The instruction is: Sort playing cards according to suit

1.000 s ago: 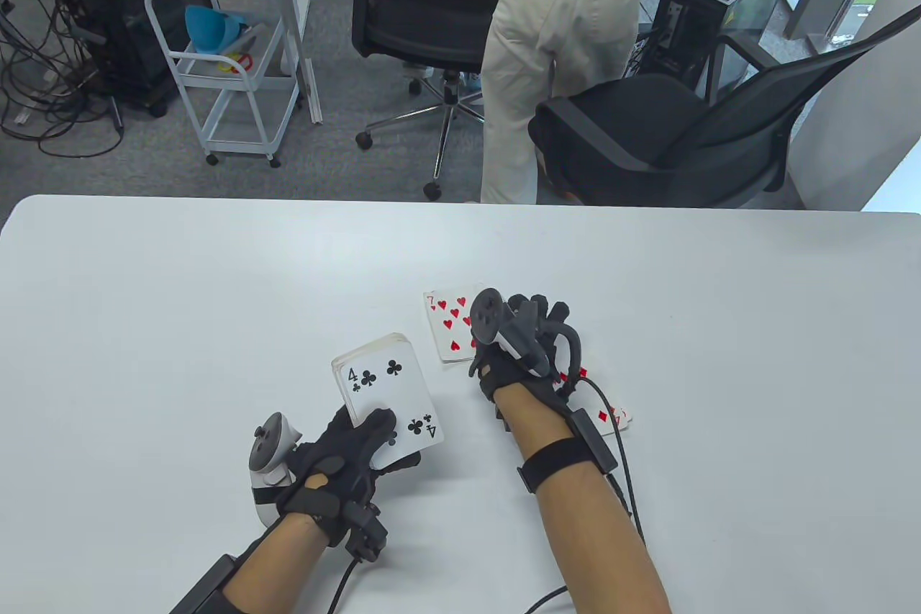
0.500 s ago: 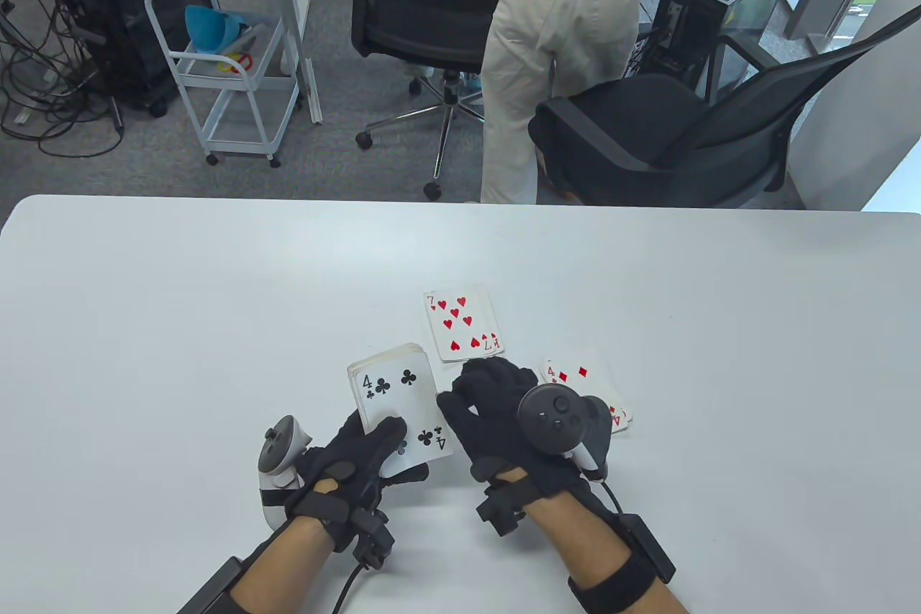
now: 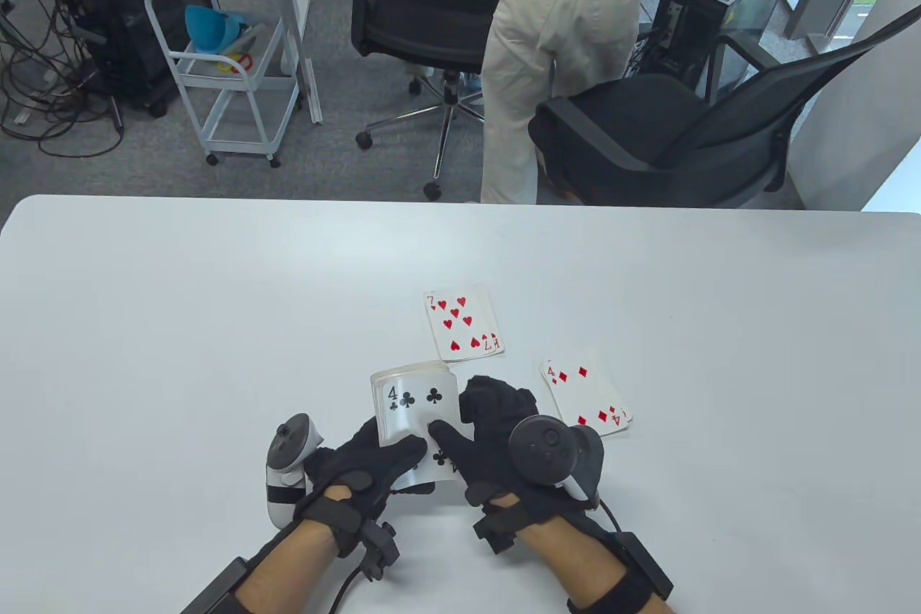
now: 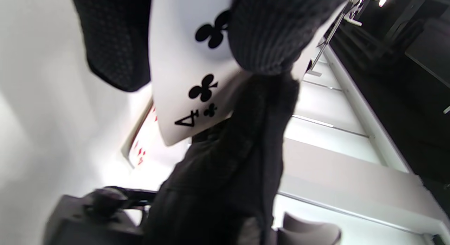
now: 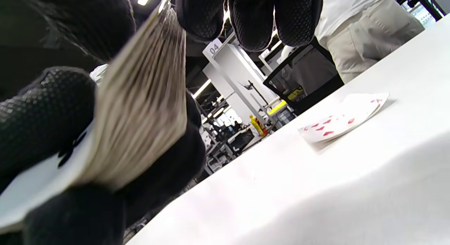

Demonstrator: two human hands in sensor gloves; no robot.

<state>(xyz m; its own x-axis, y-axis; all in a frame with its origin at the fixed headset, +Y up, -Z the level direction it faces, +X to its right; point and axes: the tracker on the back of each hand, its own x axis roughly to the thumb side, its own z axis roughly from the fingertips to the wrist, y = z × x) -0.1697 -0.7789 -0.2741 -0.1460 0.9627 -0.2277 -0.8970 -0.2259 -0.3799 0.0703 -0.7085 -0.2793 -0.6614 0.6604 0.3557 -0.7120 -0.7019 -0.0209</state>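
Your left hand (image 3: 360, 470) held the deck (image 3: 416, 412) face up just above the worktop (image 3: 180, 326), grip curled round its near end, thumb on the four of clubs (image 3: 421, 404). Your right hand (image 3: 496, 441) had its grip on that top card, thumb on its face, fingers at the deck's right edge. The best approach was probably to slide off only that card and start a clubs spot apart from the seven of hearts (image 3: 463, 326) and four of diamonds (image 3: 584, 399). A board beyond read "04" (image 5: 213, 48).
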